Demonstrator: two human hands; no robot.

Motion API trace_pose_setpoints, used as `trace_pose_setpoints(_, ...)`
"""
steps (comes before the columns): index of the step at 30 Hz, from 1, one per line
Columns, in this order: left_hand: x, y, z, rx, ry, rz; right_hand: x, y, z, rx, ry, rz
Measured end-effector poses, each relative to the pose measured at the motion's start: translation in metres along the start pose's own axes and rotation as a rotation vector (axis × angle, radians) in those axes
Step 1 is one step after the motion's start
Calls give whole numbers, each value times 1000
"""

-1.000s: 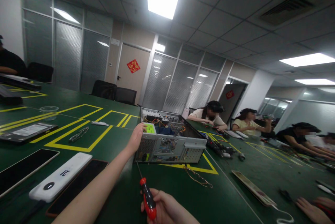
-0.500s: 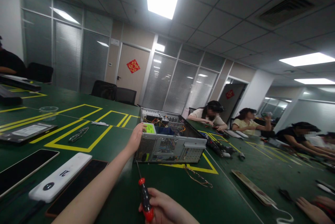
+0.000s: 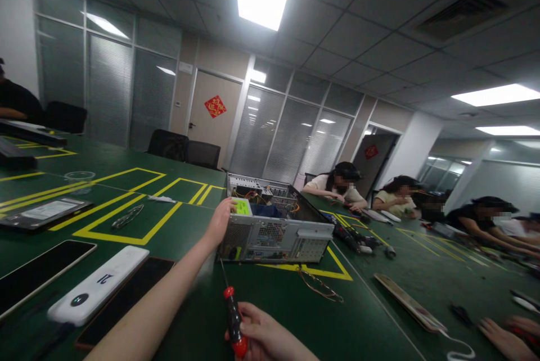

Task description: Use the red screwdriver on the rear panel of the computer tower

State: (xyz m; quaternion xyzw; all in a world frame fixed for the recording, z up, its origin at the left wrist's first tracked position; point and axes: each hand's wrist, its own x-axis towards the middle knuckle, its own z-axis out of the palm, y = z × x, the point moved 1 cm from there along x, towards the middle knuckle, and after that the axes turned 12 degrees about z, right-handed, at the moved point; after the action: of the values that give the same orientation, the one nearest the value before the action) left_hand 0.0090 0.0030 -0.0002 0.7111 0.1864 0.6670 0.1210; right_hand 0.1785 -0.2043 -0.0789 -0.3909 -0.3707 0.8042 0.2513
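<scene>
An opened computer case (image 3: 291, 231) lies on the green table with its rear panel towards me. My left hand (image 3: 220, 223) grips the near left corner, its fingers over the power supply (image 3: 243, 207) with the bright green label. Held in my right hand (image 3: 264, 330) is a screwdriver (image 3: 233, 316) with a black and red handle. Its shaft points up to the lower left corner of the rear panel; whether the tip sits in a screw is too small to tell. Wires and boards show inside the case.
Left of my forearm lie a white power bank (image 3: 101, 282), two dark phones, a hard drive (image 3: 46, 212), a clear cup (image 3: 80, 181) and a coiled cable (image 3: 127, 216). A thin cable (image 3: 320, 285) lies before the case. Another phone (image 3: 407, 300) and co-workers' hands (image 3: 506, 338) are at right.
My hands, the screwdriver and the case look almost unmoved. In the background, a co-worker in a light yellow top has lowered a raised hand.
</scene>
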Motion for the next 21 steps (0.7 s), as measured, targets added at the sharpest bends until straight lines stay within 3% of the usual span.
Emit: trace_pose_setpoints(21, -1, -2, 0, -1, 5, 1, 4, 4, -9, 31, -37, -3)
